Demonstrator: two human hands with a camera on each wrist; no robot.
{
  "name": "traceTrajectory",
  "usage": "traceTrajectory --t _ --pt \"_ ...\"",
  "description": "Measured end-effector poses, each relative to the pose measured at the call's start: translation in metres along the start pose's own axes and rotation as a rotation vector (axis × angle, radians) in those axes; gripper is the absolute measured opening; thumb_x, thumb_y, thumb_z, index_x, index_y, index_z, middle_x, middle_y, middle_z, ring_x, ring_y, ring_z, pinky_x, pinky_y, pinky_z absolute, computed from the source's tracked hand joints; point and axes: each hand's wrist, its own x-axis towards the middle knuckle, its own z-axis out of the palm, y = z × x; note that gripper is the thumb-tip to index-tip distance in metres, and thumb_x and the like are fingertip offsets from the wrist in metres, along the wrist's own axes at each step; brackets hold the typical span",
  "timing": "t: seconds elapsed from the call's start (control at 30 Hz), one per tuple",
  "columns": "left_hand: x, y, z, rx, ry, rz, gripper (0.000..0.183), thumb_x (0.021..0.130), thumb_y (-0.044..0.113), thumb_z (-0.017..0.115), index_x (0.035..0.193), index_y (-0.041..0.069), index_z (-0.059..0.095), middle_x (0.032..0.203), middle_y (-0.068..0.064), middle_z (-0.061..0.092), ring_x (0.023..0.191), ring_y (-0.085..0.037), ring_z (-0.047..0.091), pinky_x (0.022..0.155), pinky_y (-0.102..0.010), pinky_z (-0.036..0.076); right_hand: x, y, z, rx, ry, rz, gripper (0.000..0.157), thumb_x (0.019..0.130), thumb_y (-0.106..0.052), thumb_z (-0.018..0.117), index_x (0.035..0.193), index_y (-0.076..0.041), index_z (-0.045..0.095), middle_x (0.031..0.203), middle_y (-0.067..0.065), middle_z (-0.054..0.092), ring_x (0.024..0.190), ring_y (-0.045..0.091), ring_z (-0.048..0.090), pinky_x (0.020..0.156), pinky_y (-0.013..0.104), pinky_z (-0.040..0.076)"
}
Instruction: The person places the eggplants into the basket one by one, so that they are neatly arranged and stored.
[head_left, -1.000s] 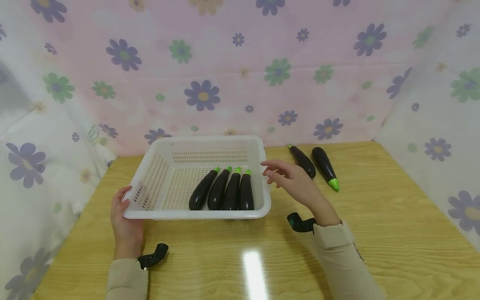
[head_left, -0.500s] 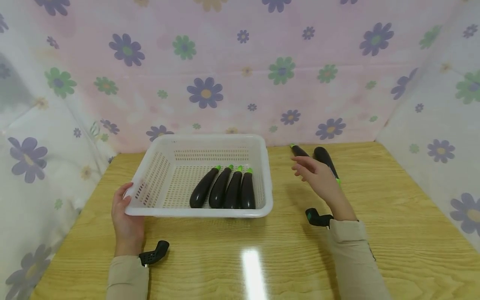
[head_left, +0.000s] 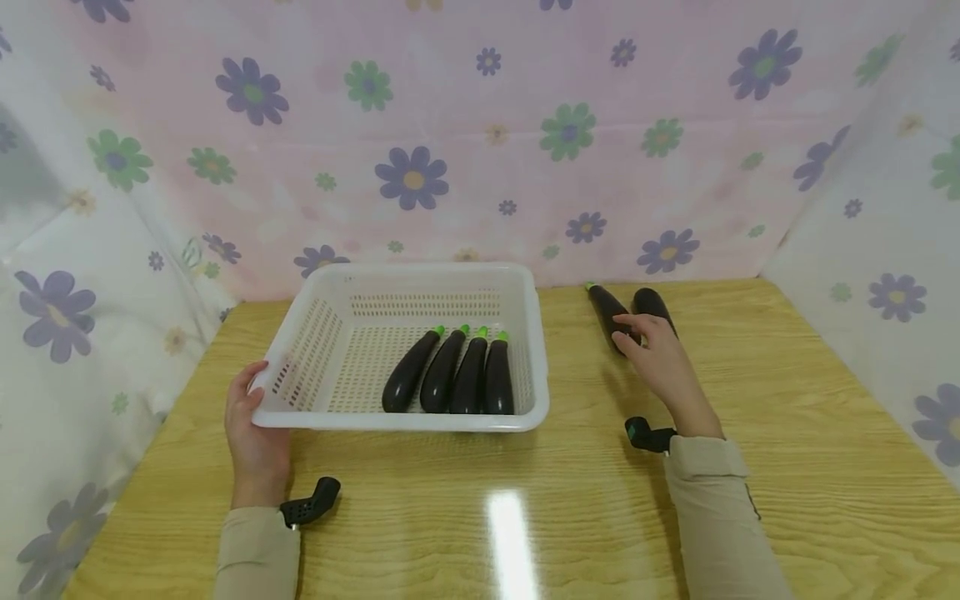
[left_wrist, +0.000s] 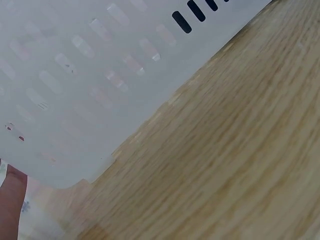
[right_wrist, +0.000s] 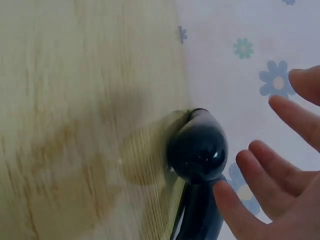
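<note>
Behind and to both sides, pale pink and white cloth walls [head_left: 465,217] printed with purple, green and orange flowers. Below, a yellowish wood-grain table [head_left: 405,492], with a bright streak of reflected light near the front. Left of centre, a white rectangular slotted plastic basket [head_left: 397,422]. Around its near left corner, the left hand [head_left: 255,437], gripping the rim. Well to the basket's right, the right hand [head_left: 662,358], fingers loosely spread. Just under those fingertips, a glossy near-black green-tipped eggplant [head_left: 606,312] on the table; contact impossible to tell. Just right, partly hidden, a second dark eggplant [head_left: 654,303]. Inside the basket's right half, four matching eggplants [head_left: 469,377], green ends pointing away.
</note>
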Motion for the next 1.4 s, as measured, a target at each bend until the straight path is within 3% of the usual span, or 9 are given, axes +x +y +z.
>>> traceTrajectory --t 0.27,0.63,0.8,1.03,1.23,1.4 --pt "0.002 0.002 0.001 -0.012 0.01 -0.005 0.028 0.085 0.009 0.044 0.111 0.002 0.048 0.123 -0.017 0.043 0.104 -0.026 0.046 0.078 -0.034 0.042 0.002 0.0 -0.002 -0.019 -0.067 0.062 0.057 0.092 -0.038 0.041 0.138 -0.006 0.03 0.141 0.026 0.016 0.128 0.043 0.014 0.095 0.06 0.016" --pt "0.005 0.004 0.003 -0.022 0.009 0.006 0.028 0.085 0.009 0.044 0.111 0.001 0.049 0.123 -0.018 0.042 0.105 -0.026 0.046 0.079 -0.034 0.042 0.005 0.002 0.003 -0.107 -0.076 0.066 0.054 0.093 -0.036 0.041 0.137 -0.006 0.033 0.134 0.032 0.021 0.118 0.046 0.027 0.09 0.06 0.024" --pt "0.005 0.004 0.002 -0.037 0.021 0.016 0.027 0.084 0.008 0.045 0.109 0.001 0.049 0.12 -0.018 0.044 0.102 -0.026 0.047 0.076 -0.033 0.043 0.008 0.008 0.008 -0.124 -0.129 0.067 0.054 0.093 -0.035 0.041 0.139 -0.009 0.029 0.135 0.035 0.014 0.121 0.05 0.019 0.089 0.063 0.022" --pt "0.006 0.003 0.003 -0.043 0.0 0.02 0.027 0.083 0.009 0.046 0.11 0.001 0.049 0.119 -0.018 0.046 0.101 -0.026 0.049 0.076 -0.034 0.042 0.011 0.011 0.01 -0.093 -0.168 0.046 0.059 0.092 -0.034 0.043 0.14 -0.007 0.023 0.143 0.029 0.004 0.127 0.048 0.011 0.093 0.062 0.018" --pt "0.005 0.004 0.003 -0.033 0.006 0.018 0.028 0.084 0.009 0.045 0.11 0.001 0.049 0.12 -0.018 0.045 0.102 -0.026 0.048 0.077 -0.035 0.042 0.011 0.011 0.013 -0.066 -0.187 0.041 0.061 0.092 -0.035 0.044 0.14 -0.007 0.021 0.144 0.027 0.003 0.128 0.045 0.013 0.096 0.058 0.018" --pt "0.0 0.001 0.003 -0.03 0.027 -0.015 0.027 0.085 0.008 0.043 0.111 0.001 0.048 0.119 -0.016 0.045 0.101 -0.025 0.047 0.077 -0.034 0.042 0.007 0.013 0.015 -0.087 -0.192 0.044 0.055 0.093 -0.033 0.043 0.137 -0.004 0.027 0.144 0.027 -0.001 0.127 0.047 0.013 0.095 0.058 0.018"
